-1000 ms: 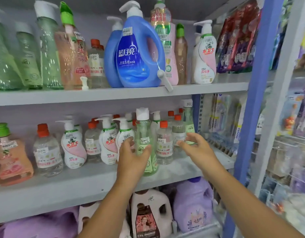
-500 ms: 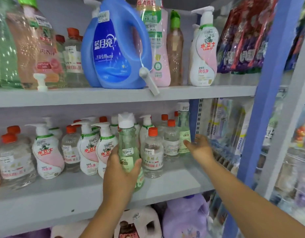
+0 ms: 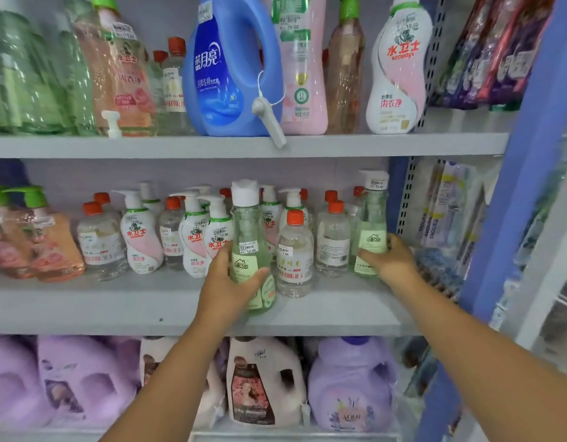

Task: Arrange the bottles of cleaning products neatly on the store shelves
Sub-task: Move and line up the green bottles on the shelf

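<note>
green bottle (image 3: 248,237) – white cap | blue jug (image 3: 224,71) | clear bottle (image 3: 294,260) – orange-red cap | lilac jug (image 3: 352,384)

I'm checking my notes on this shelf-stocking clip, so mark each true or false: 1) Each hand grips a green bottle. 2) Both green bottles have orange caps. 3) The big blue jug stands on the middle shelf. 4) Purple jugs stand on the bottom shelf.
1) True: the left hand grips one green bottle, the right hand another green bottle.
2) False: both caps are white.
3) False: the blue jug stands on the top shelf.
4) True: purple jugs stand there.
</note>
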`<state>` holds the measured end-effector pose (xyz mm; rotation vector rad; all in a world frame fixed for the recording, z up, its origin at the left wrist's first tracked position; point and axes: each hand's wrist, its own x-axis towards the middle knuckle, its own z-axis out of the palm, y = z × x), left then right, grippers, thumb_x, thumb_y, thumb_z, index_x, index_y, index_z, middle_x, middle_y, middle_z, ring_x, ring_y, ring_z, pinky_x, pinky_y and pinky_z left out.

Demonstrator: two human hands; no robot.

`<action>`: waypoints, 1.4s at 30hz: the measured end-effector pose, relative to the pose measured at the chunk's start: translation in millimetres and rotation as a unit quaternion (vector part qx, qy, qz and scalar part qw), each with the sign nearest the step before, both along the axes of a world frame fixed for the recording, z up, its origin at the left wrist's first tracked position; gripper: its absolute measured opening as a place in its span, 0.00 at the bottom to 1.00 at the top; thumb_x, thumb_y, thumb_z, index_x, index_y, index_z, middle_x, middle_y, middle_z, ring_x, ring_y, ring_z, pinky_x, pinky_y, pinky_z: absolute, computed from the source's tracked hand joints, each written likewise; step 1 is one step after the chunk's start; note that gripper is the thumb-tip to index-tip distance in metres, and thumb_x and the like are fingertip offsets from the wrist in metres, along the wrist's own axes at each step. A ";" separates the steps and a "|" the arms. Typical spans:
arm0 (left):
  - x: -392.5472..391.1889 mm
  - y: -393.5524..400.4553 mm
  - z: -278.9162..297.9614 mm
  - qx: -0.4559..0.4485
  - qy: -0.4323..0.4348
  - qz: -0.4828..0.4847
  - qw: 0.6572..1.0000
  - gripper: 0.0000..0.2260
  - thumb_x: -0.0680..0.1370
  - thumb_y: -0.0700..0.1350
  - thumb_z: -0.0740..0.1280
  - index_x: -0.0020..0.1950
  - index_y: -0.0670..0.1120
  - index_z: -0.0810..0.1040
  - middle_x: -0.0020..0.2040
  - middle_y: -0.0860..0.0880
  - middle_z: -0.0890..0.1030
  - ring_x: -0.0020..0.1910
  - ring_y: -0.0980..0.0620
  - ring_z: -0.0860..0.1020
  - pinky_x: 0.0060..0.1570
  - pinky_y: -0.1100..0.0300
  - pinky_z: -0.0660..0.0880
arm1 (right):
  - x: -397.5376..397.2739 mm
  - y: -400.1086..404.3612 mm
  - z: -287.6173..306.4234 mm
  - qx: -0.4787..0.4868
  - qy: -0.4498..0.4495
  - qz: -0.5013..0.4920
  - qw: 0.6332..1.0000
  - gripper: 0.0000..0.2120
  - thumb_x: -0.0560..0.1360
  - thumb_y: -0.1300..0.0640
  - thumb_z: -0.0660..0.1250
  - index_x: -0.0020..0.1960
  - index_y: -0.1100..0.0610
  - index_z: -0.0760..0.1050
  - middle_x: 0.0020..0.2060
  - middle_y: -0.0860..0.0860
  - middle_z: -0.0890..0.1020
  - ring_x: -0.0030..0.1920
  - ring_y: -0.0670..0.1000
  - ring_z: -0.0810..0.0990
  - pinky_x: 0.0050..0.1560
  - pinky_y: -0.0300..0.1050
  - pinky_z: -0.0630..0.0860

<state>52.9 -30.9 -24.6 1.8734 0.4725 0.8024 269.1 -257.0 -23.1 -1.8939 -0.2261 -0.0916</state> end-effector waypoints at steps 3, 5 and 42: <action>-4.3 -2.8 -1.9 0.001 0.009 0.001 1.000 0.25 0.71 0.49 0.79 0.61 0.61 0.69 0.54 0.58 0.80 0.52 0.62 0.79 0.46 0.64 0.76 | -32.4 -18.9 -2.4 -0.022 -0.019 0.008 1.000 0.24 0.70 0.54 0.80 0.62 0.51 0.75 0.52 0.49 0.84 0.47 0.50 0.82 0.44 0.42 0.77; -8.6 -6.3 -7.3 -0.007 0.018 -0.016 1.000 0.29 0.71 0.45 0.79 0.65 0.60 0.69 0.56 0.58 0.81 0.54 0.59 0.81 0.53 0.57 0.80 | -51.9 -25.9 -3.6 -0.042 -0.037 0.042 0.998 0.22 0.68 0.51 0.81 0.57 0.48 0.76 0.48 0.45 0.83 0.45 0.45 0.83 0.40 0.40 0.76; -228.6 189.4 253.4 0.134 -0.150 -0.029 0.979 0.37 0.68 0.58 0.80 0.73 0.60 0.66 0.53 0.63 0.79 0.50 0.60 0.81 0.51 0.54 0.81 | -318.6 223.7 267.1 0.079 -0.239 0.143 0.957 0.25 0.68 0.49 0.81 0.62 0.49 0.77 0.51 0.43 0.85 0.50 0.43 0.85 0.46 0.40 0.81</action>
